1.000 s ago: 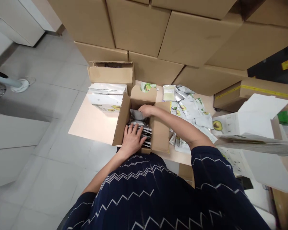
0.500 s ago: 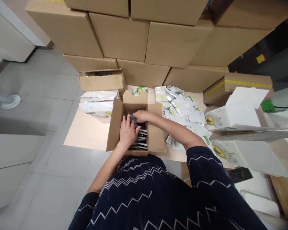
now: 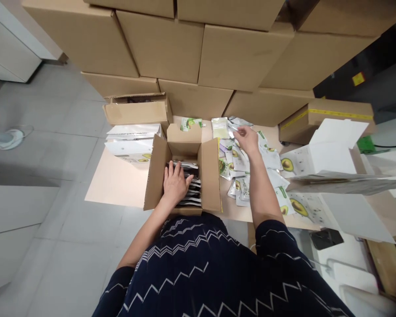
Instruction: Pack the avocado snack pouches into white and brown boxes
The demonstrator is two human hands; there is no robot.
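Note:
My left hand (image 3: pixel 175 182) lies with its fingers spread over a row of flat sachets (image 3: pixel 192 193) standing on edge in an open cardboard box (image 3: pixel 211 176). The box's flaps are folded out. My right hand (image 3: pixel 247 139) is at the far side of a loose heap of white sachets (image 3: pixel 240 159) with avocado prints, right of the box. Its fingers are bent together beside a silver sachet (image 3: pixel 231 126); whether they grip it is hidden. A pale green and silver sachet (image 3: pixel 220 128) lies just left of that hand.
Stacked cardboard boxes (image 3: pixel 158 44) form a wall behind the table (image 3: pixel 115 185). White cartons (image 3: pixel 132 147) and a small brown box (image 3: pixel 135 112) stand left. Open white avocado cartons (image 3: pixel 333 145) and a yellow-taped box (image 3: pixel 336 112) are on the right. A green sachet (image 3: pixel 190 123) lies behind the open box.
My right hand has left the inside of the box and moved right and away from me to the heap of sachets. My left hand stays on the row in the box.

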